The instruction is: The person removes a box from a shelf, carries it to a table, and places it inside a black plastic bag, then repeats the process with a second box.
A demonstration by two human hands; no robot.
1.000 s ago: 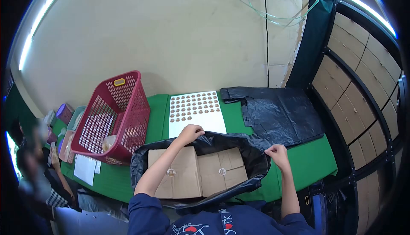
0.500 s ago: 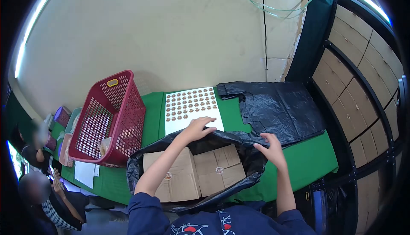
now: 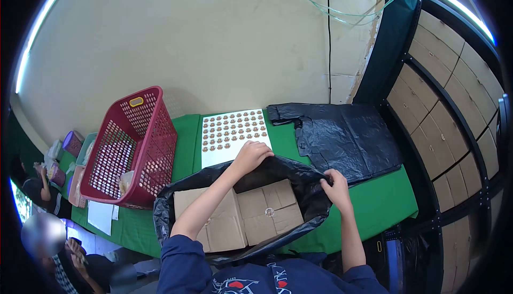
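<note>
Two cardboard boxes (image 3: 267,211) lie side by side inside an open black plastic bag (image 3: 164,208), the right one with a round sticker on top. My left hand (image 3: 253,157) has its fingers closed on the bag's far rim, near the sticker sheet. At the bag's far right corner, my right hand (image 3: 335,186) pinches the rim between thumb and fingers. Beyond the bag lies a white sheet (image 3: 214,158) with rows of round brown stickers. Flat black bags (image 3: 352,139) are spread to the right of it.
A tall red basket (image 3: 160,155) stands left on the green table (image 3: 374,203), with papers (image 3: 101,216) and small containers near it. Shelves of cardboard boxes (image 3: 427,144) rise at the right. Two people (image 3: 80,264) are at the lower left.
Both hands have closed on the bag's rim, where their fingers were spread before. The far rim is lifted a little higher. The whole view has shifted slightly.
</note>
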